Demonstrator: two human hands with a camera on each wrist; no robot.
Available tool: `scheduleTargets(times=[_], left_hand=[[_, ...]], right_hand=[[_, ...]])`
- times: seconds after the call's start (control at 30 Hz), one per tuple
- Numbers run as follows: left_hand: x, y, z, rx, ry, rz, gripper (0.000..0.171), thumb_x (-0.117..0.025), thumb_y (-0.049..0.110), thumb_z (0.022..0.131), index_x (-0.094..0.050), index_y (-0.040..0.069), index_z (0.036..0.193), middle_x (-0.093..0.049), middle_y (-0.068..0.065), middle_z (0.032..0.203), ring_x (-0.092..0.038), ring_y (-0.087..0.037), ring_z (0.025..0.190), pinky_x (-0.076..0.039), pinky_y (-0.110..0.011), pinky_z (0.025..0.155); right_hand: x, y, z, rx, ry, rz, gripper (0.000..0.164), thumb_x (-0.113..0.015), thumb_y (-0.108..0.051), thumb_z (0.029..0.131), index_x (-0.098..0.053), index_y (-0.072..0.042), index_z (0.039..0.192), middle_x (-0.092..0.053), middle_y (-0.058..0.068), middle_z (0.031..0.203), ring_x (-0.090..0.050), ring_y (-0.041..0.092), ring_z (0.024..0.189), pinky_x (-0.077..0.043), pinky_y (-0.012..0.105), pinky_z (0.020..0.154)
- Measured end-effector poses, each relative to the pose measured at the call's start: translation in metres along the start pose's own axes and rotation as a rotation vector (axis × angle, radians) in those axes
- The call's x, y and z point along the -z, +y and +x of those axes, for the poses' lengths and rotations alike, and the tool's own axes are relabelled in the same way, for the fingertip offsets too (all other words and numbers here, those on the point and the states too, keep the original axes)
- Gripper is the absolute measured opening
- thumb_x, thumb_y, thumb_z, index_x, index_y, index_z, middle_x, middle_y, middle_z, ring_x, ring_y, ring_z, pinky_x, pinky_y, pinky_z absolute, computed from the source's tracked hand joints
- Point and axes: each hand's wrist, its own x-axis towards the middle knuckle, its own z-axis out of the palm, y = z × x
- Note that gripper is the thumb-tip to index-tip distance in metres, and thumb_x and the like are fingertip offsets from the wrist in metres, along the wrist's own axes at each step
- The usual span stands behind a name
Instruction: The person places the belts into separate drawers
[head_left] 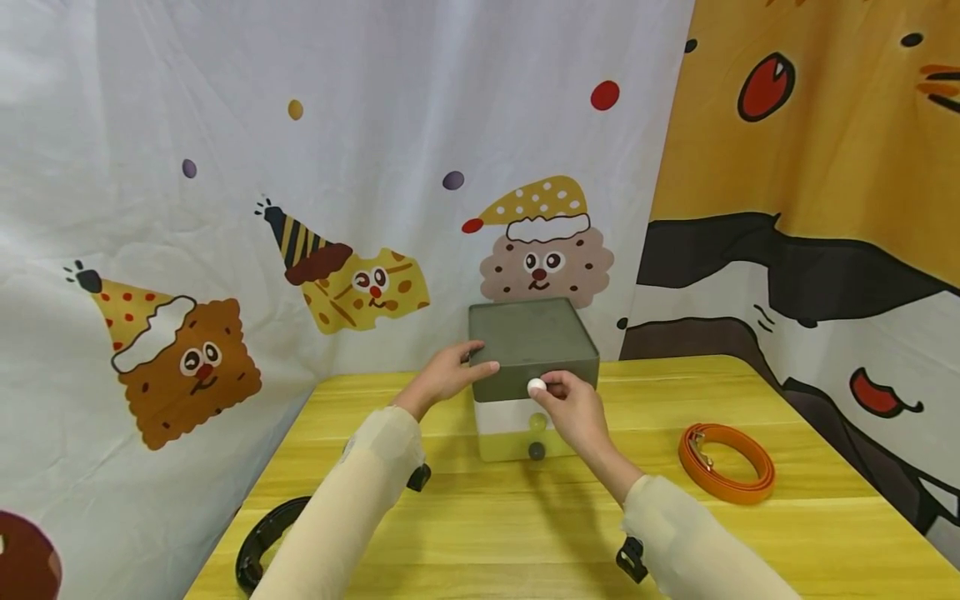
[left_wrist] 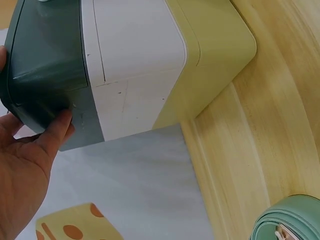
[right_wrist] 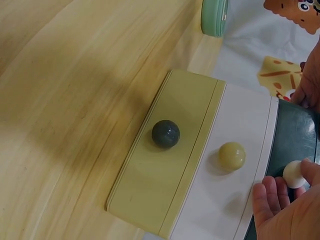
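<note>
A small drawer cabinet stands on the table, its dark green top section (head_left: 532, 333) above a white drawer (right_wrist: 245, 120) and a yellow drawer (right_wrist: 175, 110). My right hand (head_left: 573, 408) pinches the white round knob (right_wrist: 294, 174) of the top section between thumb and fingers. Below it are a yellow knob (right_wrist: 232, 156) and a dark grey knob (right_wrist: 165, 134). My left hand (head_left: 450, 371) rests at the cabinet's upper left front corner, fingers against the green side and thumb near the top front edge. The drawers look closed.
To the right lies a coiled orange belt (head_left: 727, 462) with a metal buckle. A black coiled strap (head_left: 262, 537) at the front left is partly hidden by the left sleeve. A green coiled belt (left_wrist: 290, 220) sits left of the cabinet. A printed curtain (head_left: 375, 167) hangs behind the table.
</note>
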Motion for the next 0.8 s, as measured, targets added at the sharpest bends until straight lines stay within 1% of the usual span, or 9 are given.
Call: scheduleTargets(times=[0.23,0.4,0.57,0.8], left_hand=[[0.002,-0.001,0.008,0.005,0.002,0.022,0.075,-0.063,0.056,0.092,-0.042,0.016,0.152,-0.042,-0.012,0.152,-0.04,-0.031,0.139,-0.038,-0.049,0.108],[0.003,-0.001,0.011,0.009,-0.006,0.027,0.075,-0.063,0.058,0.091,-0.043,0.017,0.151,-0.043,-0.011,0.152,-0.04,-0.031,0.139,-0.037,-0.049,0.109],[0.004,0.0,0.013,0.01,-0.007,0.021,0.074,-0.063,0.056,0.092,-0.043,0.016,0.151,-0.043,-0.01,0.152,-0.04,-0.031,0.139,-0.037,-0.049,0.109],[0.006,0.0,0.014,0.029,-0.011,0.007,0.074,-0.063,0.056,0.092,-0.043,0.017,0.152,-0.042,-0.011,0.153,-0.04,-0.031,0.139,-0.036,-0.05,0.109]], right_hand=[[-0.003,0.001,0.007,-0.014,0.003,0.013,0.029,-0.074,-0.024,0.091,-0.069,-0.006,0.113,-0.071,0.007,0.097,-0.065,0.021,0.089,-0.051,0.035,0.073],[-0.004,0.0,0.007,-0.024,0.009,0.013,0.028,-0.074,-0.024,0.092,-0.069,-0.006,0.112,-0.071,0.007,0.097,-0.066,0.021,0.088,-0.052,0.035,0.073],[-0.004,0.0,0.006,-0.023,0.016,0.014,0.027,-0.074,-0.024,0.091,-0.069,-0.006,0.111,-0.071,0.007,0.096,-0.065,0.021,0.085,-0.051,0.033,0.071],[-0.006,0.0,0.005,-0.027,0.014,0.026,0.026,-0.074,-0.023,0.092,-0.069,-0.006,0.11,-0.07,0.008,0.094,-0.063,0.019,0.081,-0.048,0.03,0.066]])
